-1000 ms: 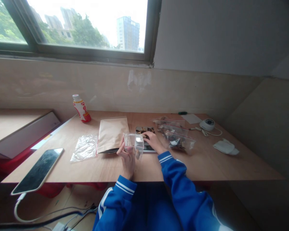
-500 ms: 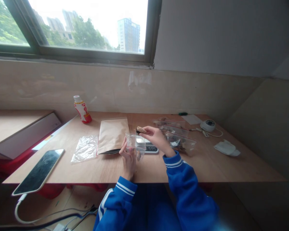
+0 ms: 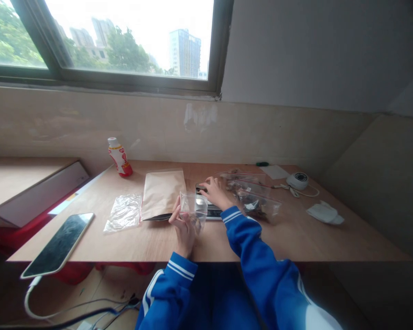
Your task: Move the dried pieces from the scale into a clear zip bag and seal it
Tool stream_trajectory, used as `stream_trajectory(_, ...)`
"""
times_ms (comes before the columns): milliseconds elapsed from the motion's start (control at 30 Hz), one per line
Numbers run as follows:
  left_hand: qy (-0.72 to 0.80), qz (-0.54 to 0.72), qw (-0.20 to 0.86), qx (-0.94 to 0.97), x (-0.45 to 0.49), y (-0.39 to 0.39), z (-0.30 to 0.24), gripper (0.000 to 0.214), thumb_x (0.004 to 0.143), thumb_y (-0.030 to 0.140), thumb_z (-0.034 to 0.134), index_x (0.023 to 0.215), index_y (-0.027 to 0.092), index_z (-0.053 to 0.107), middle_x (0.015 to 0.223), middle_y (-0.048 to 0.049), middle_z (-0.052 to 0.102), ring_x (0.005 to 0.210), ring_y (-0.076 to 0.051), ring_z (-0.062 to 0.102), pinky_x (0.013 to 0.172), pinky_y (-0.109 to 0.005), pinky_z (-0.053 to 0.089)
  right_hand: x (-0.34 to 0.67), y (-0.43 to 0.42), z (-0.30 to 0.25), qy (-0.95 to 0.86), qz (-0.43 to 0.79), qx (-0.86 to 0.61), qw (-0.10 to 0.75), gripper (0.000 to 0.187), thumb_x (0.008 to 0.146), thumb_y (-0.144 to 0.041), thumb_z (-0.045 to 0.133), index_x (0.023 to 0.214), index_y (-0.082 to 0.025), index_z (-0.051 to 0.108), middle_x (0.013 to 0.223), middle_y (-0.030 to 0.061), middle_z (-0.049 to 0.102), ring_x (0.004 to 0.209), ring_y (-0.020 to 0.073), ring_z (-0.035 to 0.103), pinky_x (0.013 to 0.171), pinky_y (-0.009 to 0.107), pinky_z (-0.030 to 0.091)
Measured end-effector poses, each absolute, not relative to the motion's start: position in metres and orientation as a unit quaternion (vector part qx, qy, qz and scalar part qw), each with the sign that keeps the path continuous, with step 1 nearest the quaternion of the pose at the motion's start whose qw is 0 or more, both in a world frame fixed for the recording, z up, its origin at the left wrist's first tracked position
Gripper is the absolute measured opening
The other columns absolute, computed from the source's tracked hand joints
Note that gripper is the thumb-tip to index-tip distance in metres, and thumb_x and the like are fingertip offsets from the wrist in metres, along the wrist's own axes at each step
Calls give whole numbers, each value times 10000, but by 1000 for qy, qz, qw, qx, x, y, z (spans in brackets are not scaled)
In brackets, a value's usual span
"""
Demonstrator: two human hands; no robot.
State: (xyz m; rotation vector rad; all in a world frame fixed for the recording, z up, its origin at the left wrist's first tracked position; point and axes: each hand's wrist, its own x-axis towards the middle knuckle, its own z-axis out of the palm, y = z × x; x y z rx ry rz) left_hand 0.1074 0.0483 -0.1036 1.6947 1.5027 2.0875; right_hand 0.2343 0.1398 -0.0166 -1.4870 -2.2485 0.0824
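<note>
My left hand [image 3: 183, 229] is closed on a clear zip bag [image 3: 196, 208], held upright near the table's front edge. A few small brownish pieces lie low in the bag. Just behind the bag is a flat digital scale [image 3: 213, 213] with a dark display strip, partly covered by the bag and my right arm. My right hand [image 3: 216, 191] reaches over the scale's far part, its thumb and fingertips brought together at a small dark shape. What the fingers grip is too small to name. Left of the bag lies a brown paper pouch [image 3: 163, 192], its dark mouth towards me.
Several clear bags [image 3: 256, 201] of dark and brown pieces lie right of the scale. Further right are a white dome camera [image 3: 297, 180] and a crumpled white tissue [image 3: 325, 212]. Leftward sit a flat plastic bag [image 3: 123, 211], a red-and-white bottle [image 3: 119, 158] and a phone [image 3: 58, 245] on a cable.
My right hand has moved away from the bag's mouth, forward and down onto the scale. The tan piece it pinched no longer shows. My left hand keeps the bag in nearly the same place.
</note>
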Motion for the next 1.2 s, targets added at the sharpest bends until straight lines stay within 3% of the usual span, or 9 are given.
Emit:
stream_trajectory(133, 491, 683, 43, 539, 108, 48, -102, 304, 948, 306, 319, 1218, 179, 260, 1338, -259, 432, 1127, -268, 564, 842, -501, 485, 225, 144, -22, -834, -46, -539, 106, 278, 880, -319, 556, 1088, -162, 653, 1368, 184, 406, 1239, 340, 356, 987, 501, 288)
stream_trajectory(300, 477, 700, 50, 530, 109, 48, -101, 254, 943, 278, 340, 1174, 190, 282, 1368, -245, 401, 1197, -271, 511, 870, -499, 470, 224, 139, -22, -842, -63, -524, 111, 213, 889, -261, 548, 1032, -166, 675, 1323, 155, 465, 1190, 297, 387, 964, 442, 291)
stream_trajectory(567, 471, 701, 73, 530, 110, 49, -102, 256, 942, 299, 346, 1173, 200, 293, 1363, -236, 418, 1137, -269, 563, 867, -497, 481, 238, 140, -18, -822, -20, -515, 243, 213, 915, -282, 499, 893, -203, 696, 1050, 102, 631, 1031, 261, 464, 896, 421, 316)
stream_trajectory(667, 471, 701, 61, 531, 110, 49, -99, 254, 945, 288, 341, 1172, 185, 289, 1376, -238, 401, 1231, -268, 490, 921, -511, 457, 242, 137, -14, -800, 33, -520, 297, 215, 914, -283, 503, 849, -208, 694, 963, 77, 667, 986, 242, 508, 908, 414, 327)
stream_trajectory(800, 460, 707, 52, 534, 112, 48, -93, 231, 946, 242, 336, 1162, 185, 277, 1428, -252, 327, 1305, -255, 407, 964, -526, 428, 242, 117, 7, -733, 127, -497, 446, 215, 891, -355, 528, 897, -223, 698, 927, 57, 676, 930, 218, 560, 863, 358, 402)
stream_trajectory(867, 453, 709, 59, 537, 112, 47, -92, 232, 945, 233, 337, 1164, 193, 270, 1435, -250, 319, 1305, -249, 408, 971, -526, 423, 240, 104, 21, -740, 163, -455, 467, 225, 874, -390, 547, 901, -231, 704, 911, 49, 673, 913, 207, 574, 841, 333, 425)
stream_trajectory(1100, 464, 712, 81, 522, 112, 48, -96, 252, 945, 258, 342, 1178, 189, 273, 1408, -247, 354, 1202, -258, 517, 902, -510, 473, 243, 123, 7, -757, 150, -464, 434, 264, 909, -273, 453, 1034, -179, 665, 1002, 79, 657, 954, 184, 583, 852, 303, 436)
stream_trajectory(1200, 464, 711, 70, 524, 111, 48, -95, 258, 940, 265, 358, 1179, 193, 296, 1395, -232, 379, 1227, -268, 492, 923, -520, 458, 246, 148, -21, -790, 94, -510, 326, 286, 870, -201, 489, 1114, -132, 622, 1134, 130, 624, 1084, 215, 532, 949, 337, 383)
